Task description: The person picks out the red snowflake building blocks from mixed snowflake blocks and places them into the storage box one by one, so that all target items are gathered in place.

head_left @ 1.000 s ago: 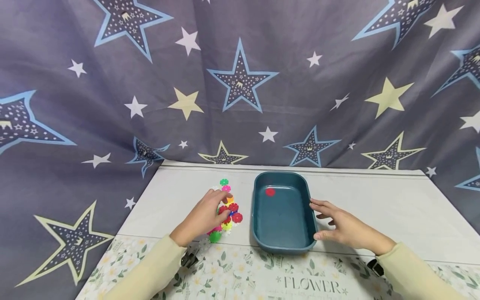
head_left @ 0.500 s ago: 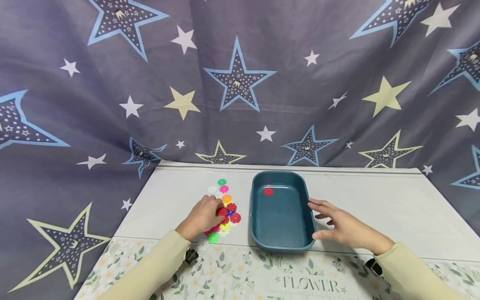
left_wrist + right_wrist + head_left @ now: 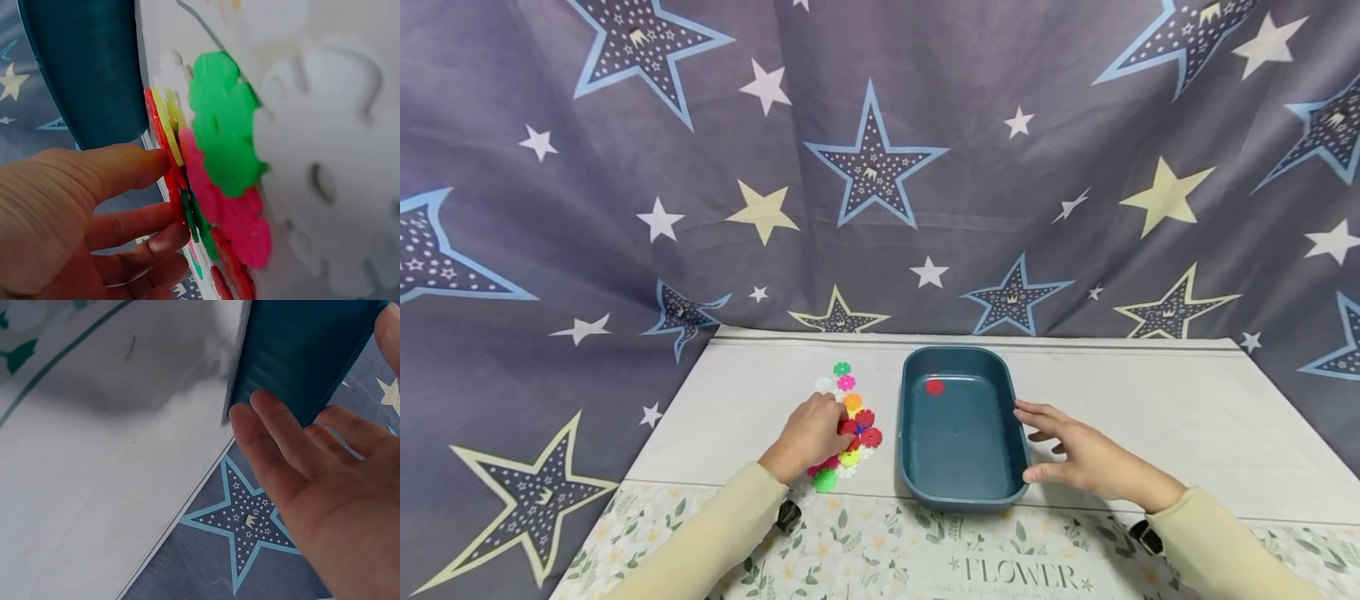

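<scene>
My left hand (image 3: pixel 811 432) is at the left of the pile of flower-shaped plastic discs. In the left wrist view, thumb and fingers pinch the edge of a red disc (image 3: pixel 155 115). A yellow disc (image 3: pixel 166 125) lies against it, with a green disc (image 3: pixel 222 119) and a pink disc (image 3: pixel 240 225) close by. My right hand (image 3: pixel 1078 454) has its fingers spread along the right side of a dark teal plastic bin (image 3: pixel 958 442), fingertips at its wall. Inside the bin, near the far end, lies one red disc (image 3: pixel 935 387).
The far end of the pile has a green disc (image 3: pixel 842 368), a magenta disc (image 3: pixel 846 382) and an orange disc (image 3: pixel 852 402). Underneath is a white tablecloth (image 3: pixel 1112 392) with a floral front strip. A star-print curtain (image 3: pixel 880 250) hangs behind the table.
My left hand has come down and slightly back onto the pile, and its thumb and fingers have closed on a red disc. The right hand stays beside the bin.
</scene>
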### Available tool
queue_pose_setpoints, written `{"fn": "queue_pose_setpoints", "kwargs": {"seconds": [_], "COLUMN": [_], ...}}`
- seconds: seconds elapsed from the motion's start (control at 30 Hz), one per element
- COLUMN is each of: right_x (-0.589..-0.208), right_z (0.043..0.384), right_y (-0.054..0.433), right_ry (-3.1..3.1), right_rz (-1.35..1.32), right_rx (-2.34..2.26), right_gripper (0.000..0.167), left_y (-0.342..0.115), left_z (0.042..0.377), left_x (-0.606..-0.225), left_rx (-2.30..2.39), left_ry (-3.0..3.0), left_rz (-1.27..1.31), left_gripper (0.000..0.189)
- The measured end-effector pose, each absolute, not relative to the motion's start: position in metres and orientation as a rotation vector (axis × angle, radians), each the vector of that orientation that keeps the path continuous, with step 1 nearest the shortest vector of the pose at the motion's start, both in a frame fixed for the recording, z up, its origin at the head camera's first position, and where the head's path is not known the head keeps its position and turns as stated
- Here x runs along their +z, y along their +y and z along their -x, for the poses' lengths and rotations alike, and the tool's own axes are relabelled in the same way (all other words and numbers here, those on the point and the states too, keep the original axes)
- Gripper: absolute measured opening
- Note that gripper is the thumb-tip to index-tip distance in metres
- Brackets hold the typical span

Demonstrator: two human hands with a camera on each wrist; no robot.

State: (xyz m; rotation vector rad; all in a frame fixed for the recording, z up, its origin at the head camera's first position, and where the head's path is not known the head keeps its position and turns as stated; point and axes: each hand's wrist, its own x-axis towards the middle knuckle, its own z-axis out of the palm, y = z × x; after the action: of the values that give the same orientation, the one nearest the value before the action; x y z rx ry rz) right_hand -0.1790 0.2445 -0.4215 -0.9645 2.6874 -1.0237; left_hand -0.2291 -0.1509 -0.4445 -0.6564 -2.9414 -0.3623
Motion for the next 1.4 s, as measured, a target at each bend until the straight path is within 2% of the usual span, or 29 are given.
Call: {"fn": "queue_pose_setpoints", "kwargs": {"seconds": [0.3, 0.43, 0.83, 1.4], "right_x": [-0.422, -0.421, -0.421, -0.42], "right_z": [0.178, 0.178, 0.178, 0.178], "right_y": [0.244, 0.244, 0.245, 0.244], "right_ry": [2.695, 2.699, 2.695, 2.696], "right_rz": [0.976, 0.967, 0.953, 0.948], "right_rx": [-1.02, -1.013, -0.995, -1.008], "right_gripper": [0.079, 0.08, 0.079, 0.081], "left_y": [-0.148, -0.144, -0.112, -0.061], "left_z": [0.23, 0.232, 0.235, 0.248], "left_x": [-0.441, -0.432, -0.41, -0.413], "left_rx": [-0.487, -0.547, -0.652, -0.472], "left_ry": [-2.855, -2.724, -2.519, -2.629], "left_rz": [0.609, 0.705, 1.078, 1.149], "left_gripper": [0.02, 0.025, 0.02, 0.018]}}
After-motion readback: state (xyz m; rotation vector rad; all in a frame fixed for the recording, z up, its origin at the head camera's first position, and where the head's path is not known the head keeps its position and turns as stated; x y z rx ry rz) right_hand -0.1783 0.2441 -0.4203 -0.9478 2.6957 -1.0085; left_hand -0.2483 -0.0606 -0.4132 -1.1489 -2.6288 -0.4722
